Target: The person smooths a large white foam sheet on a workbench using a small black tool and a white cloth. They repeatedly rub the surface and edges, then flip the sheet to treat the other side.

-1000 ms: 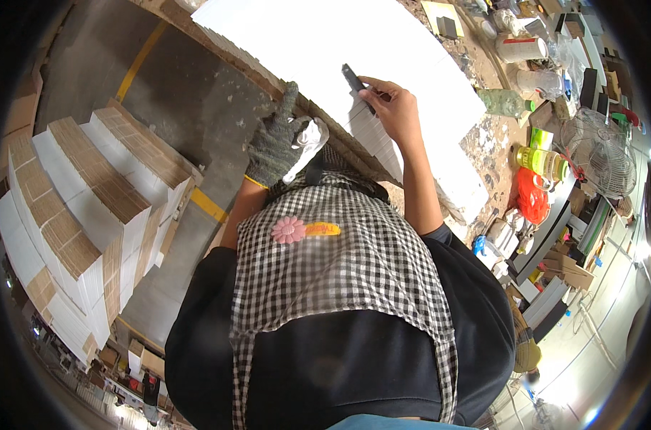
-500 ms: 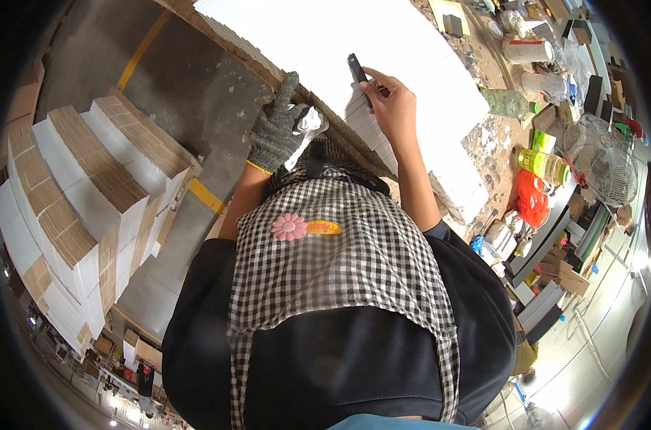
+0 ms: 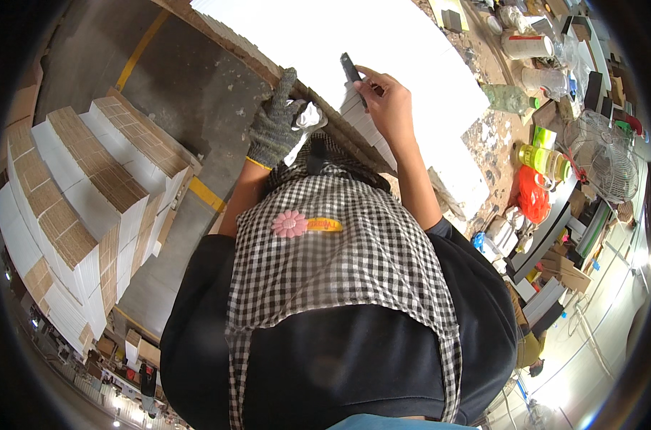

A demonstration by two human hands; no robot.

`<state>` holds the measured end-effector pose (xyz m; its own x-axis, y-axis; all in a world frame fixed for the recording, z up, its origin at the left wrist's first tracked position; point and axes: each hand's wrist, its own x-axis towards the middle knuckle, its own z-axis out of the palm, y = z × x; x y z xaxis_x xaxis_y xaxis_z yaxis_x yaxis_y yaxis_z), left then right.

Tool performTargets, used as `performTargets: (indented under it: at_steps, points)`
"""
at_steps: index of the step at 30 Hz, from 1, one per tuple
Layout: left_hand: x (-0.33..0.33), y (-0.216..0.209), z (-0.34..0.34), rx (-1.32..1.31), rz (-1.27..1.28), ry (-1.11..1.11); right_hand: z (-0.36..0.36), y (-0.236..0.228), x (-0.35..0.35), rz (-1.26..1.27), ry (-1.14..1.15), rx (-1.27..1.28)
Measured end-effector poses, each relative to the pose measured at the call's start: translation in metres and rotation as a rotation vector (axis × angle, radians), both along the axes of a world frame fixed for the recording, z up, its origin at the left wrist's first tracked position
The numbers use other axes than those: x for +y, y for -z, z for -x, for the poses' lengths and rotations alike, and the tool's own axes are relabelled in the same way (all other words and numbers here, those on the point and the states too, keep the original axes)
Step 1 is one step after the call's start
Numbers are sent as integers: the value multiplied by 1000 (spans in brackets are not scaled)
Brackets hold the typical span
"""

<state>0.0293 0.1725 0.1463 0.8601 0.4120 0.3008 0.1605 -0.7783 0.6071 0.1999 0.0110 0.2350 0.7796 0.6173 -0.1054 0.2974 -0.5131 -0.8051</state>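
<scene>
A grey knit glove covers my left hand [image 3: 271, 130], which is at the table's near edge. Its fingers are closed around a crumpled white cloth [image 3: 310, 116], though this may be paper. My right hand [image 3: 388, 106] is bare and grips a slim black bar-shaped tool [image 3: 349, 67] between thumb and fingers. The tool's exact kind does not show. Beneath it lie white sheets [image 3: 411, 43], fanned in overlapping steps along the table edge.
Tall stacks of white and brown boards [image 3: 89, 179] stand on the floor at left. Along the right lie a green-tinted bottle [image 3: 508, 98], a yellow-green bottle [image 3: 542, 161], a red plastic bag [image 3: 532, 195] and a wire fan [image 3: 601, 154]. Another person [image 3: 530, 351] is at lower right.
My right hand has shifted slightly left and up with the black tool. The left hand stays nearly in place on the white cloth. The other person at lower right shows more.
</scene>
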Motion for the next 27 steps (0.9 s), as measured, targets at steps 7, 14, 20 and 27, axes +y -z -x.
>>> performTargets:
  at_steps: [7,14,20,27]
  points:
    - [2,-7,0,-18,-145,23,5,7,-3,-40,-151,-189]
    - [4,-10,1,-5,-270,49,10,10,-3,-58,-164,-258]
    - [3,5,3,-19,-127,19,16,0,-4,-55,-97,-148]
    - [7,21,2,3,-213,49,20,-2,-1,-66,-31,-85]
